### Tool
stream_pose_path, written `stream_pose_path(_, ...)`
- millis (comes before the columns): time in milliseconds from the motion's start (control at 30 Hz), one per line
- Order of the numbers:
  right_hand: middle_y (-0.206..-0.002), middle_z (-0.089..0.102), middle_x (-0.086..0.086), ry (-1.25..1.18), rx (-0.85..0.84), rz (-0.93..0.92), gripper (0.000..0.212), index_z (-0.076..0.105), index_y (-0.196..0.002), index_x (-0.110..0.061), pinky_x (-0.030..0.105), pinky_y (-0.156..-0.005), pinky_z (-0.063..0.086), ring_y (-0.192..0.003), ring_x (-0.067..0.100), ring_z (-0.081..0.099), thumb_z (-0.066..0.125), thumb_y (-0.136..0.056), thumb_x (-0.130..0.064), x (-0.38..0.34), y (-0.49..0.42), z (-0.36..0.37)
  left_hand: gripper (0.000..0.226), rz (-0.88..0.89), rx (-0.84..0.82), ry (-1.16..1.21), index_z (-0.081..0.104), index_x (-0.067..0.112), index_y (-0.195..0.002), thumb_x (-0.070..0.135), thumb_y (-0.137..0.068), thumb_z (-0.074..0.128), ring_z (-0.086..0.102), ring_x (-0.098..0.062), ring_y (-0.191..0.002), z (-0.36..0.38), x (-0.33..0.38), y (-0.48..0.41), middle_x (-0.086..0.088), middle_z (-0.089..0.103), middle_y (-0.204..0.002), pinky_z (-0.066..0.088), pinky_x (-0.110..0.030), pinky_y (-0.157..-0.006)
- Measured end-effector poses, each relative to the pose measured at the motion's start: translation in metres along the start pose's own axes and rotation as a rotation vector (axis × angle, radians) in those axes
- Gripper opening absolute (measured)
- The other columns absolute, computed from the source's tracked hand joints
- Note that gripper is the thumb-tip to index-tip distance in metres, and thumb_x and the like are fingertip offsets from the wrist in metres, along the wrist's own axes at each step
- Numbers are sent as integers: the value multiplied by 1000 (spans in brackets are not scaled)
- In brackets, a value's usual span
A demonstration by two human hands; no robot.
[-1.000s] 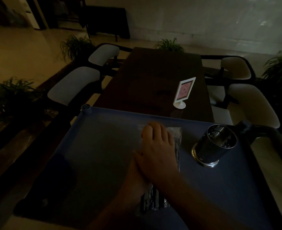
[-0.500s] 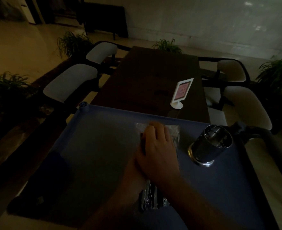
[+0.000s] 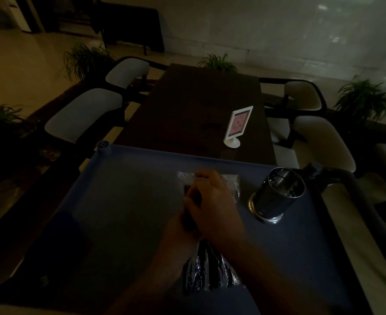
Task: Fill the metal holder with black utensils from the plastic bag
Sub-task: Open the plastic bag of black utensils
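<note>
A clear plastic bag (image 3: 208, 276) of black utensils lies lengthwise on the blue cart top (image 3: 124, 201), its far end crumpled (image 3: 231, 180). My right hand (image 3: 212, 205) rests over the bag's far half, its fingers curled around dark utensil ends (image 3: 188, 192) at the bag's opening. My left hand (image 3: 176, 233) is mostly hidden beneath the right one and grips the bag's middle. The shiny metal holder (image 3: 276, 196) stands upright to the right of the bag, a hand's width from my right hand. What it contains is too dark to make out.
Beyond the cart's far rim is a dark wooden table (image 3: 199, 105) with a small white sign stand (image 3: 237, 126). Padded chairs (image 3: 83, 114) flank it on both sides, and potted plants (image 3: 364, 98) stand around. A dark cart handle (image 3: 358, 192) curves at the right.
My right fingers lay stretched flat on the bag; now they are curled at its far end around dark utensil ends. The view has shifted slightly.
</note>
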State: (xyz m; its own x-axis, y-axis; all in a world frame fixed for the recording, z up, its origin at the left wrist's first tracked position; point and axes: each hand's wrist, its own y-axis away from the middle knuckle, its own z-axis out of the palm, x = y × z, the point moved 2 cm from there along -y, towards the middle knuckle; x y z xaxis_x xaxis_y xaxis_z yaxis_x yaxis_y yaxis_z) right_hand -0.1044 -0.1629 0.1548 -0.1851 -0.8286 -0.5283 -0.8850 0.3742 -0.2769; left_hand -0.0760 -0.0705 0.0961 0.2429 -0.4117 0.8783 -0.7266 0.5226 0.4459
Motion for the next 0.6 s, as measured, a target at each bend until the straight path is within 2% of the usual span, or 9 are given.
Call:
stream_pose_path(33, -127, 50, -1, -16, -3, 9, 11, 61, -88, -20, 19, -93, 38, -117, 12, 46, 68, -84, -26, 2, -1, -2, 18, -7, -11, 56, 62, 28, -79, 13, -89, 65, 64, 11, -54, 0, 0, 0, 11, 70, -62, 43, -5, -41)
stream_pose_path(100, -125, 51, -1, -33, -5, 19, 12, 61, -88, -19, 19, -92, 40, -115, 12, 48, 68, -83, -27, 5, -2, -5, 21, -45, -46, 172, 67, 31, -88, 12, -83, 73, 71, -2, -76, 1, -2, 1, 11, 76, -78, 57, -22, -66)
stream_pose_path(133, -124, 52, 0, -41, -1, 25, 11, 62, -88, -19, 20, -92, 41, -114, 12, 49, 69, -82, -26, 6, -3, -7, 25, -60, -54, 205, 69, 33, -92, 11, -81, 75, 73, -10, -87, 0, -1, 5, 8, 78, -88, 58, -34, -79)
stream_pose_path(200, -123, 53, 1, -51, 18, 41, 11, 63, -87, -19, 21, -92, 39, -115, 14, 49, 72, -82, -23, 9, -5, -11, 31, -38, -86, 267, 71, 27, -104, 11, -78, 78, 72, -20, -100, 0, 1, 9, 1, 78, -102, 53, -49, -94)
stream_pose_path(267, -123, 54, 1, -49, 35, 60, 11, 63, -87, -19, 21, -92, 37, -116, 14, 49, 73, -83, -21, 12, -7, -14, 40, -19, -118, 300, 69, 22, -114, 13, -76, 80, 69, -23, -108, -1, -1, 11, -1, 76, -110, 50, -52, -98)
stream_pose_path(367, -124, 54, 0, -49, 41, 72, 11, 62, -86, -22, 17, -91, 35, -117, 12, 48, 72, -83, -21, 16, -11, -19, 48, -25, -125, 320, 68, 26, -115, 18, -70, 85, 71, -18, -104, -3, -4, 13, 4, 77, -108, 54, -43, -92)
stream_pose_path(467, -122, 55, 0, -76, 21, 84, 12, 62, -84, -22, 6, -82, 30, -111, 8, 47, 73, -83, -19, 21, -16, -23, 53, -60, -101, 342, 66, 22, -117, 16, -68, 86, 71, -25, -105, -4, -8, 13, -2, 76, -111, 51, -53, -97)
stream_pose_path(600, -115, 55, -4, -116, -42, 130, 17, 58, -78, -28, 6, -77, 28, -103, 6, 48, 74, -82, -23, 27, -23, -27, 51, -69, -114, 348, 66, 22, -111, 16, -66, 87, 73, -26, -101, -7, -10, 14, -4, 77, -108, 51, -55, -97)
